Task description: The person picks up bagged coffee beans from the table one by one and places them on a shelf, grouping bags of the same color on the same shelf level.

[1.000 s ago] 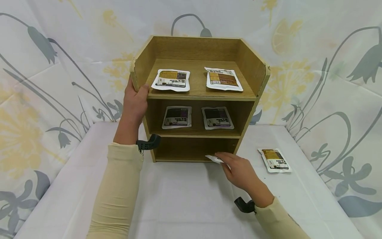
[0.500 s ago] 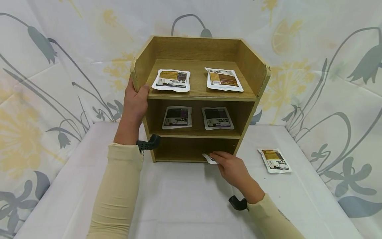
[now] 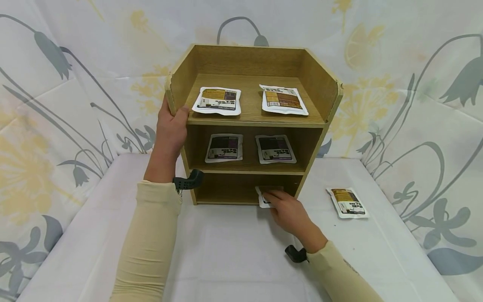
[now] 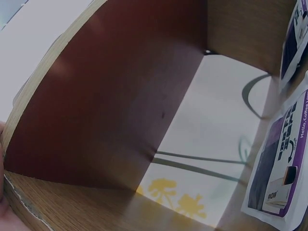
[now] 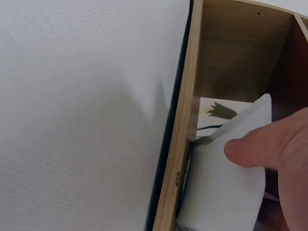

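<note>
My left hand (image 3: 170,133) grips the upper left side panel of a small wooden shelf unit (image 3: 256,124); in the left wrist view only a bit of that hand (image 4: 8,214) shows at the edge. My right hand (image 3: 291,214) holds a flat white coffee pouch (image 3: 263,201) at the front right of the bottom compartment, its far end inside. Seen from the right wrist, the thumb lies on the pouch's plain white face (image 5: 221,187), and one edge meets the bottom board (image 5: 180,163). The other fingers are mostly hidden behind the pouch.
Two pouches, a left one (image 3: 217,101) and a right one (image 3: 284,100), lie on the top shelf. Two dark-labelled pouches (image 3: 224,148) (image 3: 276,149) rest on the middle shelf. Another brown-labelled pouch (image 3: 347,203) lies on the white tablecloth (image 3: 226,251) at right.
My right hand has moved left and slightly forward, taking the pouch further into the bottom compartment and turning more of its face into view. My left hand has stayed on the side panel.
</note>
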Available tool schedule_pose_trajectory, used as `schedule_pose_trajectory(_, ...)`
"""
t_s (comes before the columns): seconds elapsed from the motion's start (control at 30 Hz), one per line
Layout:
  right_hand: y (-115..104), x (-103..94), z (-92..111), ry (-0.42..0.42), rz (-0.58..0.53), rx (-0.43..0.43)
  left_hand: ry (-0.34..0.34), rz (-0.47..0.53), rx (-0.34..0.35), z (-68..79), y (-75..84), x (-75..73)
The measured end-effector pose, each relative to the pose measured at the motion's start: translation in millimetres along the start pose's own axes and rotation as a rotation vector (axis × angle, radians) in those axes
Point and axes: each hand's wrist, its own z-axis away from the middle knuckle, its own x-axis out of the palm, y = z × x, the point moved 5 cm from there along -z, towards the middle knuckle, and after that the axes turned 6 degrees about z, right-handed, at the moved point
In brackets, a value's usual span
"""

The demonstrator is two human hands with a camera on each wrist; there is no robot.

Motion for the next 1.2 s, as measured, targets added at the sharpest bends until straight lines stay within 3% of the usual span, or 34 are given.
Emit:
schedule_pose_trajectory(0.33, 1.4, 13.8, -7.1, -0.044, -0.013, 0.000, -0.014, 0.025, 0.012, 0.8, 1.3, 0.4)
schedule_pose_trajectory(0.67, 9.8, 26.2, -15.4, -0.154, 0.005, 0.066, -0.008, 0.019, 0.004, 1.2, 2.1, 0.5)
schedule_pose_trajectory(1.2, 10.1, 29.4, -22.2, -0.138, 0.053, 0.031, 0.004, 0.011, 0.004, -0.2, 0.3, 0.4)
